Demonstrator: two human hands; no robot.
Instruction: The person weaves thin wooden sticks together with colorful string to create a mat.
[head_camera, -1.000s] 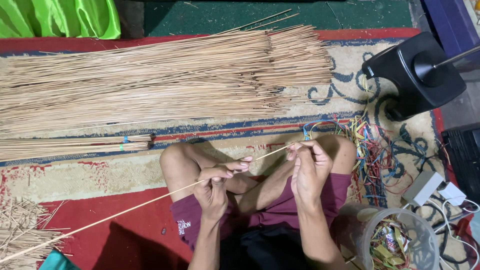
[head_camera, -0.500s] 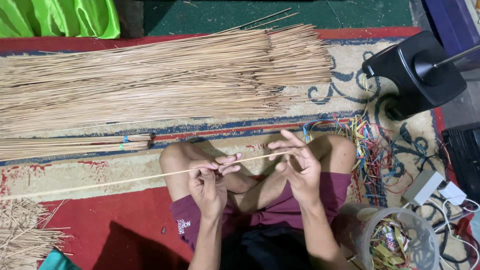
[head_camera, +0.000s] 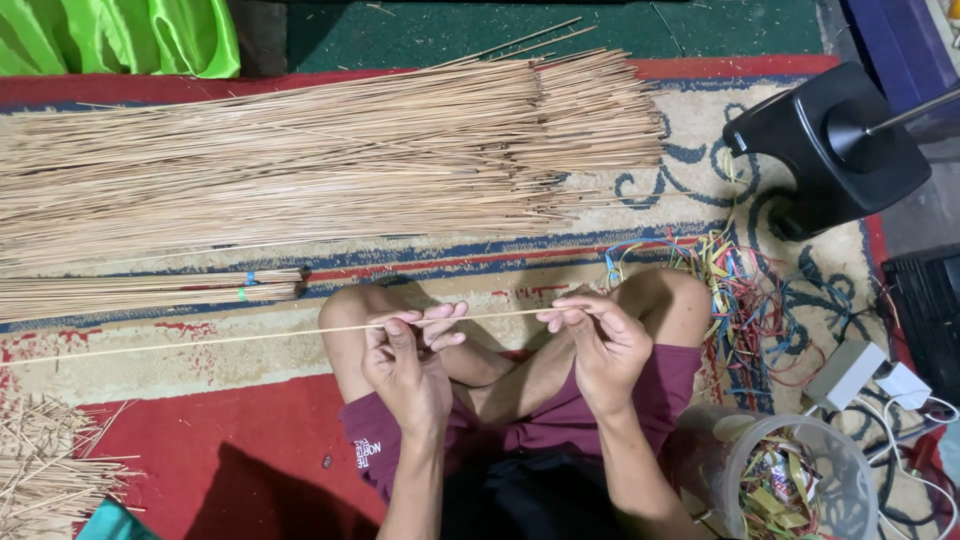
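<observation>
I sit cross-legged on a patterned rug (head_camera: 250, 460). One long thin tan stick (head_camera: 200, 340) runs nearly level from the far left to my right hand. My left hand (head_camera: 405, 355) pinches the stick near its right part, fingers curled around it above my left knee. My right hand (head_camera: 590, 335) pinches the stick's right end between thumb and fingertips. A large pile of similar sticks (head_camera: 300, 150) lies across the rug in front of me. A small bundle of sticks tied with coloured bands (head_camera: 150, 292) lies just beyond my left knee.
A black stand base (head_camera: 830, 150) sits at the right. Loose coloured elastic bands (head_camera: 750, 300) are scattered by my right knee. A clear plastic jar with bands (head_camera: 780, 480) stands at lower right. Short stick offcuts (head_camera: 50, 470) lie at lower left. Green fabric (head_camera: 120, 35) is at top left.
The stick's far left end has swung up from the lower left to nearly level. My right hand has shifted slightly along the stick's right end.
</observation>
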